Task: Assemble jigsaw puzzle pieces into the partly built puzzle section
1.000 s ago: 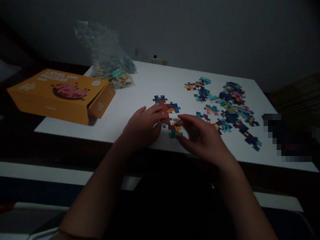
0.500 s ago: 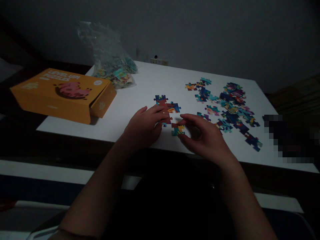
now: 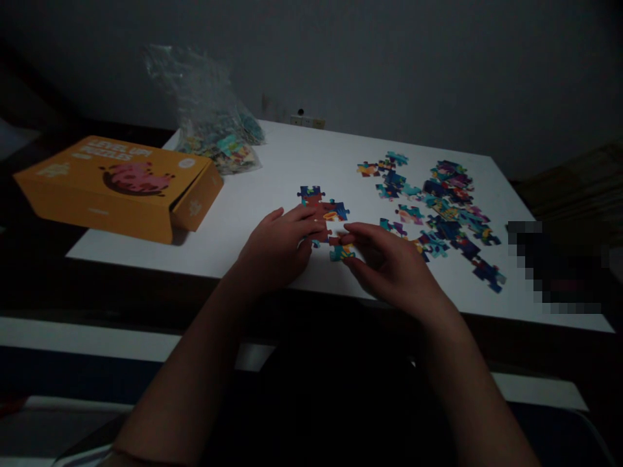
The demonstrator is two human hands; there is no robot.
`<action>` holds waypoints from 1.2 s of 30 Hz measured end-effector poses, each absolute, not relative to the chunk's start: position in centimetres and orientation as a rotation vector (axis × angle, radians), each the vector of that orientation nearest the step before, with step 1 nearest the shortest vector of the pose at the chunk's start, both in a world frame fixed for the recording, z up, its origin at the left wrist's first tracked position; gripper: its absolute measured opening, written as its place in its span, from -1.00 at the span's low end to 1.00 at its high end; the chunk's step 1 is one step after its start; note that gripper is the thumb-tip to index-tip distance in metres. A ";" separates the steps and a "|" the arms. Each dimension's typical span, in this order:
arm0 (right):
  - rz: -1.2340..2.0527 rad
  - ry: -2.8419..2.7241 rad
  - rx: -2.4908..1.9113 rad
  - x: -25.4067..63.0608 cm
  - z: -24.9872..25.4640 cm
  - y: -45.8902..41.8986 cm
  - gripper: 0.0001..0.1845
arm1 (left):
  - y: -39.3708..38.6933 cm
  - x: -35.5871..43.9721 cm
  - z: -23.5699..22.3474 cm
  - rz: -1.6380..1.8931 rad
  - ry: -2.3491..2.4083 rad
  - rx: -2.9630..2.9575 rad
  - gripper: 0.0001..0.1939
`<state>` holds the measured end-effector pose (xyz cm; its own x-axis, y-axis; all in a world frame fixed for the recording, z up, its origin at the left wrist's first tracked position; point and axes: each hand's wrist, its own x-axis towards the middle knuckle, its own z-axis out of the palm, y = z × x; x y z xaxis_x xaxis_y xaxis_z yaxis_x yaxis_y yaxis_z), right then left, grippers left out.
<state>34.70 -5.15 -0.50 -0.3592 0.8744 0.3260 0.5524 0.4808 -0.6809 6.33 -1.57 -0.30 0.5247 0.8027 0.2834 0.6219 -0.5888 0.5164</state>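
Note:
A small cluster of joined jigsaw pieces (image 3: 317,211), mostly reddish brown with dark blue corners, lies on the white table. My left hand (image 3: 282,243) rests on its left side with fingers stretched out over it, covering part of it. At the cluster's lower right, my right hand (image 3: 389,263) pinches a single puzzle piece (image 3: 339,251), teal and yellow with a brown top, between thumb and fingers. That piece sits close against the cluster's lower edge; whether they interlock I cannot tell.
Loose puzzle pieces (image 3: 445,207) are spread and partly heaped on the right of the table (image 3: 296,152). An orange puzzle box (image 3: 121,181) with an open end flap stands at the left. Behind it is a clear plastic bag (image 3: 214,117) of more pieces.
My right hand has shifted the pinched piece slightly up toward the cluster. The left hand stays on the cluster. The whole view has moved a little.

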 end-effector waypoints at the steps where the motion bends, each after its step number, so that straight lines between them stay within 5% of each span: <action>1: 0.632 -2.057 -1.168 34.8 -0.5 -5.1 -0.39 | -1.6 6.3 -0.3 0.717 1.174 2.418 -0.41; 36: 0.703 -2.060 -1.158 35.0 0.0 -5.4 -0.25 | -1.5 6.2 -0.4 0.728 1.172 2.437 -0.46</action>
<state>35.01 -5.38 0.00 -0.3873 0.8770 0.2845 0.5197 0.4625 -0.7183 6.25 -1.53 -0.42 0.5286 0.7942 0.2996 0.6203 -0.6024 0.5023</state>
